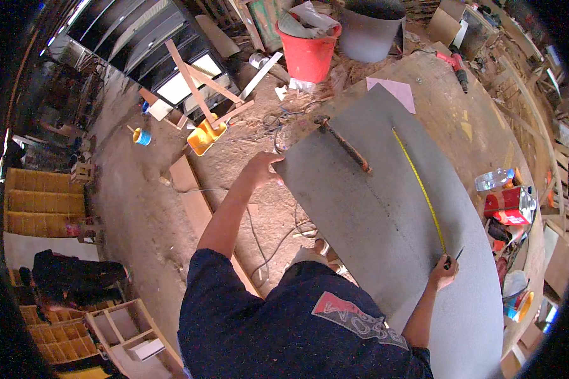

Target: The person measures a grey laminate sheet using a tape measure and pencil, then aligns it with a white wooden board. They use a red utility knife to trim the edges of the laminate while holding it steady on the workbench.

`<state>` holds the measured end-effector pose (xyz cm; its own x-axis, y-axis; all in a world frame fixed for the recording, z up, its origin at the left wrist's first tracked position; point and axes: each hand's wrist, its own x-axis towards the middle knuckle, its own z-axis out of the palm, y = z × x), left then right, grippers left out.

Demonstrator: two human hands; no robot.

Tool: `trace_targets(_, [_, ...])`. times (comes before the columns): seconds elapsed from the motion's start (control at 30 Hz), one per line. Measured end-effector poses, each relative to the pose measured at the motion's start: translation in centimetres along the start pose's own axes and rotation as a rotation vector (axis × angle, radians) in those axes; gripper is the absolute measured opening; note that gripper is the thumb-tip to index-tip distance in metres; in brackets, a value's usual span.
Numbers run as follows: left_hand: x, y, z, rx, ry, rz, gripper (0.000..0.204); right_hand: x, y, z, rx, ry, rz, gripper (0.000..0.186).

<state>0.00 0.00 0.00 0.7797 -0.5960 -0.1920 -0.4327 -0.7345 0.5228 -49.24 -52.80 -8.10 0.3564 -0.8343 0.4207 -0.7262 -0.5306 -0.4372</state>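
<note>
A large grey sheet (385, 221) lies on a plywood worktop (455, 107). My left hand (264, 170) grips the sheet's left edge near its far corner. My right hand (444, 271) holds a tape measure (447, 261) and a thin dark pointed item, probably a pencil, on the sheet's right part. The yellow blade (417, 177) stretches away from that hand toward the far end of the sheet. A rusty hammer (348, 148) rests on the sheet, left of the blade.
A drill (452, 68), red can (507, 205) and bottle (490, 180) sit on the worktop. Beyond are a red bucket (308, 57), yellow tray (202, 136), wood scraps and cables on the dirt floor (139, 208). A long board (193, 205) and wooden crates (44, 202) are at left.
</note>
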Motion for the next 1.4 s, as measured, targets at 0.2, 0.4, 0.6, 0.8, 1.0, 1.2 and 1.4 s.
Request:
trace_targets(0.2, [0.6,1.7,-1.7,-0.003,-0.029,-0.109,0.081,-0.5,0.1,0.5,0.008,0.019,0.064,0.022])
trace_targets(0.4, [1.4,-0.8,-0.4,-0.031,-0.010,-0.065,0.080,-0.4,-2.3,0.2,-0.044,-0.034,0.120,0.019])
trace_targets(0.6, [1.3,-1.9,0.6,-0.130,0.063,-0.051,0.092,-0.2,-3.9,-0.4,-0.013,-0.024,0.013,0.017])
trace_targets(0.8, [1.8,0.9,-1.5,-0.180,-0.080,-0.091,0.091,-0.7,-2.8,0.1,0.001,0.047,0.015,0.018])
trace_targets(1.0, [1.5,0.1,-2.5,-0.151,-0.094,-0.046,0.074,-0.6,-2.9,0.0,0.019,0.001,0.052,0.020])
trace_targets(1.2, [3.5,-2.2,-0.9,-0.516,-0.078,-0.278,0.036,-0.3,-2.4,0.1,-0.012,-0.032,-0.018,0.020])
trace_targets(1.4, [3.2,-2.2,0.0,-0.576,0.040,-0.379,0.024,-0.4,-2.3,0.3,-0.011,-0.020,-0.012,0.020])
